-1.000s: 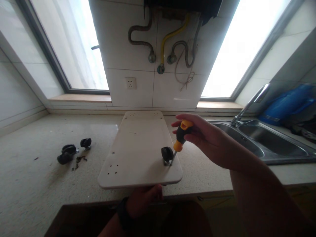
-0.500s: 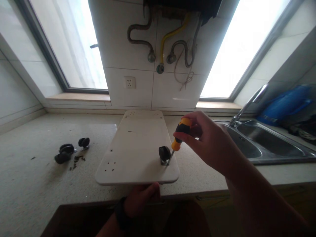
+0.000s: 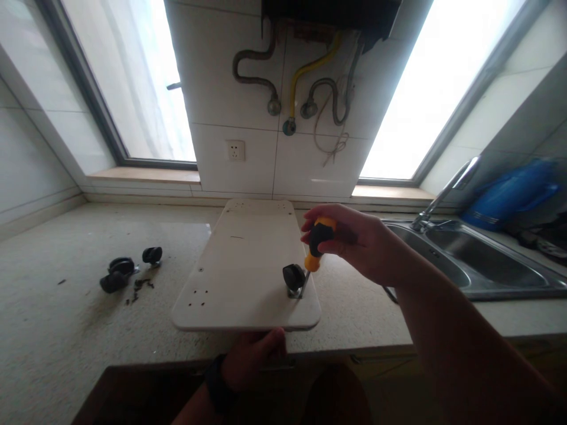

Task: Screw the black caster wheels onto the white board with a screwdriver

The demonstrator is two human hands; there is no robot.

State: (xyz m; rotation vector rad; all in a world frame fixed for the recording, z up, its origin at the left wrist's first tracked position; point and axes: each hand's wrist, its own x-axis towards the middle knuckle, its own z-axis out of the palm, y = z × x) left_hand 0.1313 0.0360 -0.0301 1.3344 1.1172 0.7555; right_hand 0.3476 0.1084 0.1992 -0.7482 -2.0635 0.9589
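My right hand (image 3: 349,239) is closed around the yellow and black handle of a screwdriver (image 3: 319,236). Its shaft slants down to the metal plate of a black caster wheel (image 3: 293,276). That caster sits at the near right corner of a white board (image 3: 248,260), which lies on the counter with its front end near the counter's edge. Below that end, my left hand (image 3: 254,357), with a dark band at the wrist, grips the board's edge; the fingers underneath are partly hidden. Screw holes show at the board's other corners.
Several loose black casters (image 3: 120,273) lie on the counter (image 3: 177,224) at the left, beside a small pile of dark screws (image 3: 138,289). At the right are a steel sink (image 3: 491,254), a faucet (image 3: 447,192) and a blue container (image 3: 509,192). Pipes hang on the wall behind.
My right hand has turned around the screwdriver handle, its fingers now reaching farther over it to the left. The handle has shifted slightly left. My left hand stays at the board's edge.
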